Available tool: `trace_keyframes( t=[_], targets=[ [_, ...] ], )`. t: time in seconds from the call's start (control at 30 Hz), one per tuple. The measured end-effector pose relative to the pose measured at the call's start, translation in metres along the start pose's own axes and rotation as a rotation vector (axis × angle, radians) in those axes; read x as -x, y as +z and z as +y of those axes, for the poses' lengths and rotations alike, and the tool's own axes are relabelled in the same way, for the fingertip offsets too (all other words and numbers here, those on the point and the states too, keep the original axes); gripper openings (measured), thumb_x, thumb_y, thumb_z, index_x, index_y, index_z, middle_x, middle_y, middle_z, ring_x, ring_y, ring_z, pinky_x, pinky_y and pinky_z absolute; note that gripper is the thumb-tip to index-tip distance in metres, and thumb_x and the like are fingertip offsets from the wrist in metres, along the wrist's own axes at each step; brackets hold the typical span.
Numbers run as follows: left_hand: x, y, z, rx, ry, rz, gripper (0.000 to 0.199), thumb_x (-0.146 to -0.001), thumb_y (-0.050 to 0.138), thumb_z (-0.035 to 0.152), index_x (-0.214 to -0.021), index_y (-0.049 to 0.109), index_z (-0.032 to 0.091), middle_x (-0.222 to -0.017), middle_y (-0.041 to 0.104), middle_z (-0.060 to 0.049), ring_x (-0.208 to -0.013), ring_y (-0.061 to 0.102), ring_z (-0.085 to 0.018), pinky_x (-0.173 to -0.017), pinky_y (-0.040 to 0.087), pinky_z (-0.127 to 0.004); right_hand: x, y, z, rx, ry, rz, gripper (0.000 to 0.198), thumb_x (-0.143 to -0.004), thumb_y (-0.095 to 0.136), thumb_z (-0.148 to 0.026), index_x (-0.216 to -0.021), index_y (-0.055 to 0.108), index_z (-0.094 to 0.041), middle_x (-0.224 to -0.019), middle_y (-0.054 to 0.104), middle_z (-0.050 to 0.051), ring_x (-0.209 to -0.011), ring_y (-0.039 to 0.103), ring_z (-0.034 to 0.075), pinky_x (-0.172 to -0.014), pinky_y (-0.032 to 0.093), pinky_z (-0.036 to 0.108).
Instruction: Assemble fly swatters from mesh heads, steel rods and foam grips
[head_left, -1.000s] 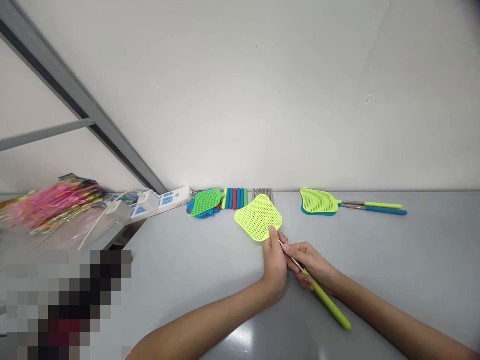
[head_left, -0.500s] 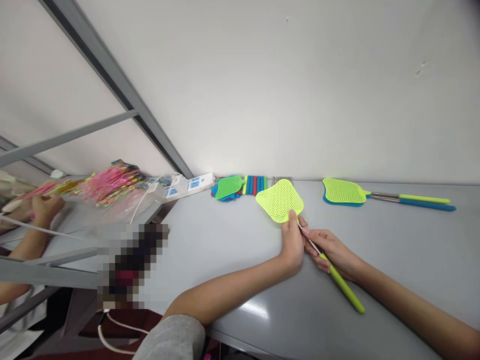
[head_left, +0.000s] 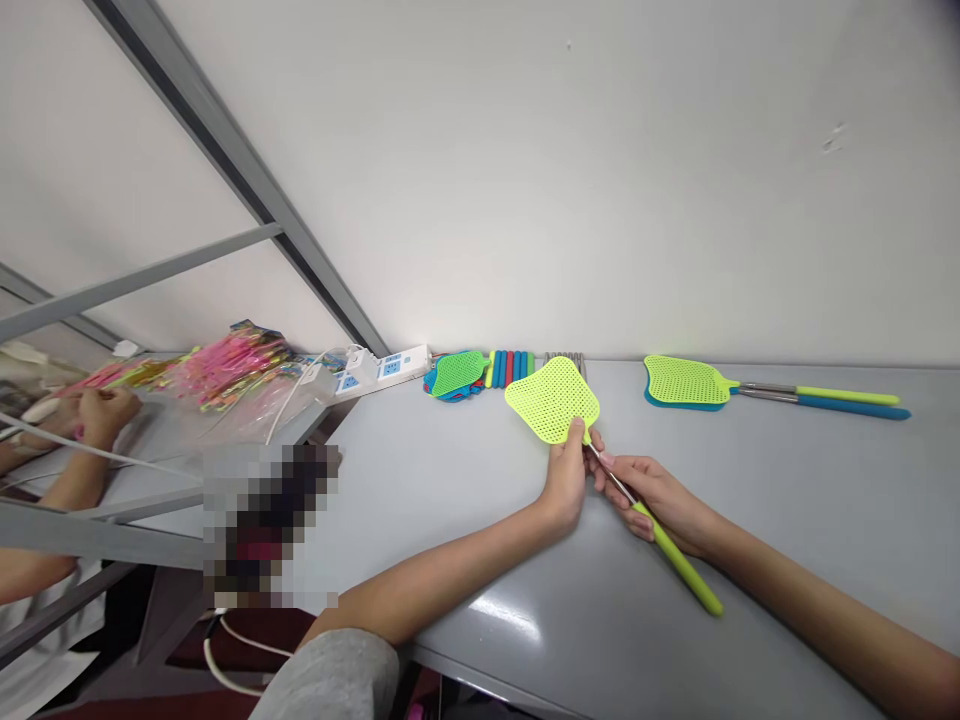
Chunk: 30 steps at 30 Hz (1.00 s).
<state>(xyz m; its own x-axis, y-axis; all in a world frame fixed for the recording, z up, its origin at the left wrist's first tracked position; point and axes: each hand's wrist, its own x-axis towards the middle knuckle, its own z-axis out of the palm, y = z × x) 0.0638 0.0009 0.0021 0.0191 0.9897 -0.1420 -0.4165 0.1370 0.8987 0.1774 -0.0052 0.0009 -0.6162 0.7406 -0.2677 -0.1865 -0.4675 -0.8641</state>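
Observation:
A yellow-green fly swatter point(head_left: 551, 402) with a perforated head is held up over the grey table, its grip slanting down to the right. My left hand point(head_left: 568, 475) pinches the base of the head, thumb on top. Around the metal rod and the upper end of the grip closes my right hand point(head_left: 641, 495). Off to the right lie two whole swatters, a yellow-green swatter point(head_left: 686, 381) on top of a blue swatter point(head_left: 855, 406). Behind the held head are a row of coloured grips point(head_left: 511, 369), several metal rods point(head_left: 577, 359) partly hidden, and a stack of loose swatter heads point(head_left: 459, 374).
A white power strip point(head_left: 390, 367) with plugs sits at the table's back left. Beyond the metal frame point(head_left: 142, 270), another person's hand point(head_left: 105, 412) works near a pile of pink packaged items point(head_left: 229, 362). A wall point(head_left: 600, 200) borders the table's back edge.
The held swatter and both hands have shifted slightly left in view. My left hand keeps its pinch at the head's base, and my right hand keeps its hold on the rod.

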Motion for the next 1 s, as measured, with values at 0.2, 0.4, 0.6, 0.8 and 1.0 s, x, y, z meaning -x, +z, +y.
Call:
trace_keyframes(
  t=[0.2,0.4,0.6,0.8,1.0],
  targets=[
    [0.006,-0.012,0.006,-0.004,-0.014,-0.077,0.039,-0.077,0.041,0.051,-0.066,0.050,0.014,-0.049,0.046,0.003,-0.038,0.044,-0.008,-0.044,0.032,-0.022,-0.001,-0.002,0.001,0.050,0.000,-0.013,0.036,-0.078,0.049,-0.048,-0.069,0.054,-0.014,-0.046,0.040,-0.007,-0.025,0.030,0.001,-0.026,0.029,0.014],
    [0.011,-0.015,0.009,0.038,-0.013,-0.076,0.040,-0.077,0.042,0.051,-0.068,0.053,0.014,-0.049,0.047,0.002,-0.042,0.045,-0.009,-0.050,0.035,-0.023,-0.001,-0.002,0.000,0.067,0.011,-0.044,0.036,-0.079,0.049,-0.048,-0.070,0.055,-0.014,-0.047,0.040,-0.007,-0.027,0.030,0.002,-0.027,0.030,0.015],
    [0.015,-0.017,0.014,0.054,-0.056,-0.085,0.042,-0.077,0.043,0.052,-0.071,0.055,0.013,-0.048,0.046,0.002,-0.044,0.047,-0.010,-0.052,0.035,-0.024,-0.001,-0.001,-0.002,0.085,0.012,-0.068,0.037,-0.078,0.049,-0.048,-0.071,0.056,-0.013,-0.046,0.041,-0.007,-0.027,0.033,0.002,-0.027,0.031,0.015],
    [0.018,-0.018,0.020,0.066,-0.080,-0.083,0.040,-0.079,0.042,0.049,-0.073,0.056,0.013,-0.049,0.049,0.001,-0.048,0.048,-0.011,-0.056,0.035,-0.024,-0.004,-0.003,-0.001,0.073,-0.005,-0.091,0.034,-0.079,0.050,-0.046,-0.074,0.057,-0.013,-0.048,0.042,-0.007,-0.027,0.033,0.002,-0.027,0.030,0.015],
    [0.022,-0.019,0.028,0.071,-0.172,-0.017,0.042,-0.077,0.042,0.052,-0.074,0.056,0.013,-0.048,0.047,0.001,-0.049,0.048,-0.013,-0.058,0.036,-0.025,-0.005,-0.004,-0.004,0.101,0.002,-0.119,0.034,-0.077,0.052,-0.047,-0.076,0.057,-0.013,-0.051,0.045,-0.006,-0.028,0.035,0.003,-0.028,0.031,0.015]
  ],
)
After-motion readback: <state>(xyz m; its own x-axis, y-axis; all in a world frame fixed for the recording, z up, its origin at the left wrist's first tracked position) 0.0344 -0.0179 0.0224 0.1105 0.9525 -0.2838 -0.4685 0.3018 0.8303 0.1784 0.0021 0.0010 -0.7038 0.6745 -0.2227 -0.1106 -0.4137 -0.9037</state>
